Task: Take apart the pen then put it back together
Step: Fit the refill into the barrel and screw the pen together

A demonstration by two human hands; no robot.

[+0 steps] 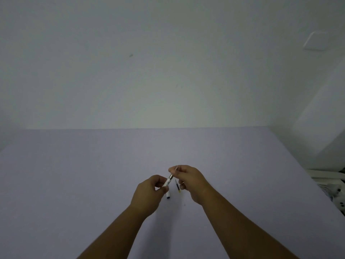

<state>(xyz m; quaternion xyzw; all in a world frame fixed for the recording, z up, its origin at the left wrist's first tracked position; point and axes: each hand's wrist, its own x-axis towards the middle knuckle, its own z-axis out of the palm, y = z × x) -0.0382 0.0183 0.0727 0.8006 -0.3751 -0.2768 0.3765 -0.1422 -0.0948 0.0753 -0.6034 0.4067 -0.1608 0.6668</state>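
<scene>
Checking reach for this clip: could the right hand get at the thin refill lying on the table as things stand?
Probably yes: the refill lies just beside the right hand with nothing covering it, but that hand's fingers are pinching the pen tip and would have to let go first.

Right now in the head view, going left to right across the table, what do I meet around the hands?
Left hand → white pen barrel held in it → thin ink refill with a yellowish end → right hand → white objects past the table's right edge.
</scene>
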